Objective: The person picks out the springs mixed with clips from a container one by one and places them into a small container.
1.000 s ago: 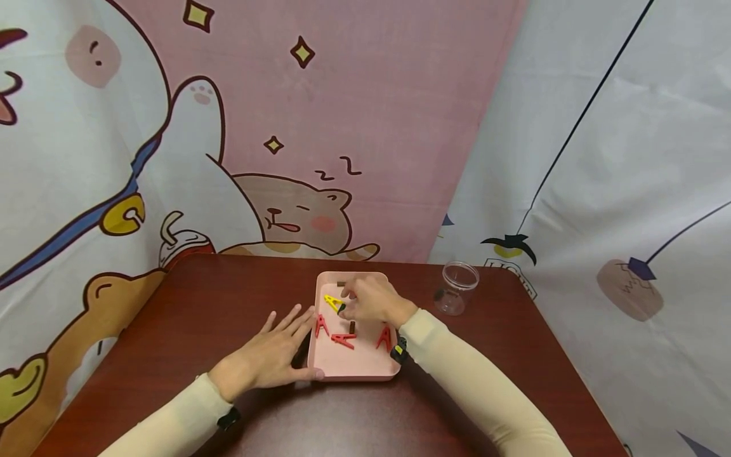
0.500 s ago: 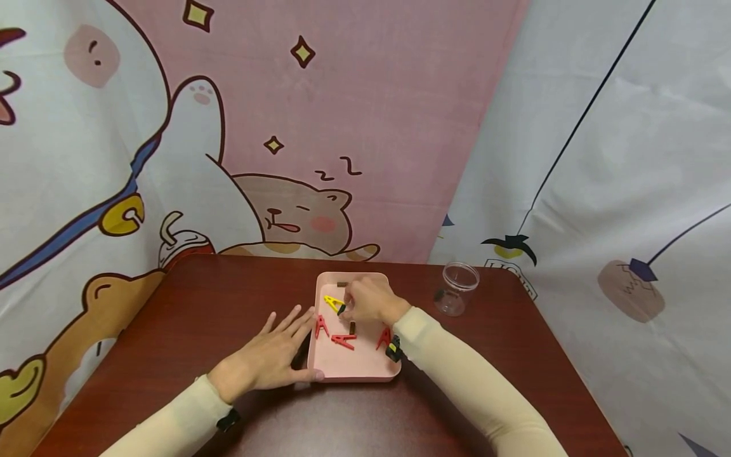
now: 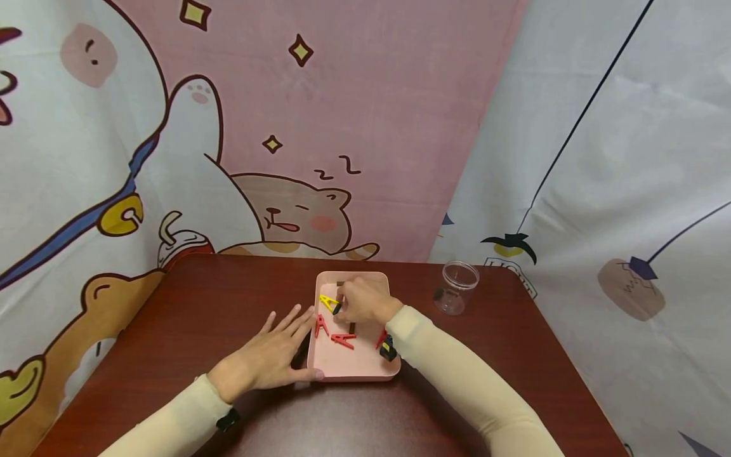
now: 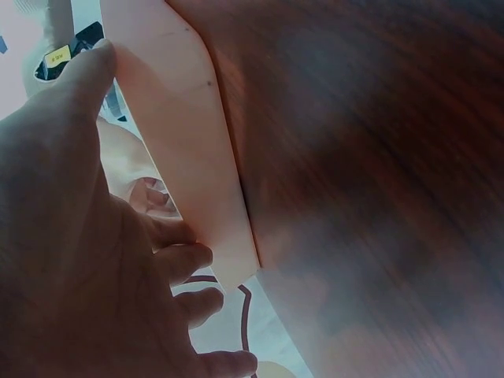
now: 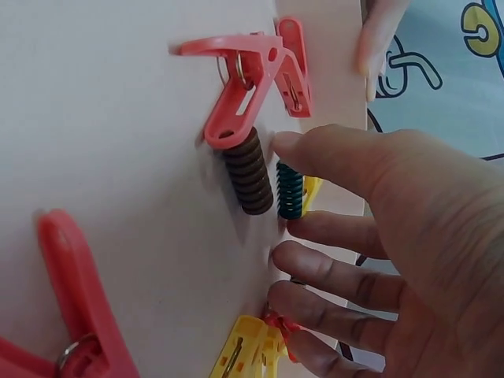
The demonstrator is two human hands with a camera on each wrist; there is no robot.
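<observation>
My right hand [image 3: 365,301] is down in the pink tray [image 3: 354,368], pinching a dark green coil spring [image 5: 290,190] between thumb and index finger. Just beyond that spring lies a yellow plastic clip [image 3: 327,302]. A brown spring [image 5: 250,175] and a red clip [image 5: 256,83] are near the thumb in the right wrist view. More yellow clips [image 5: 240,346] show below the curled fingers, partly hidden. My left hand [image 3: 268,355] lies with spread, straight fingers along the tray's left side, its thumb on the near left corner.
A clear plastic jar [image 3: 457,289] stands on the dark red table [image 3: 228,285], right of the tray. Another red clip [image 3: 321,325] lies by the tray's left wall. A printed cloth [image 3: 365,127] hangs behind the table.
The right hand has shifted slightly left with the green spring, and the yellow clip beside it has moved left too. The left hand and tray have stayed put.
</observation>
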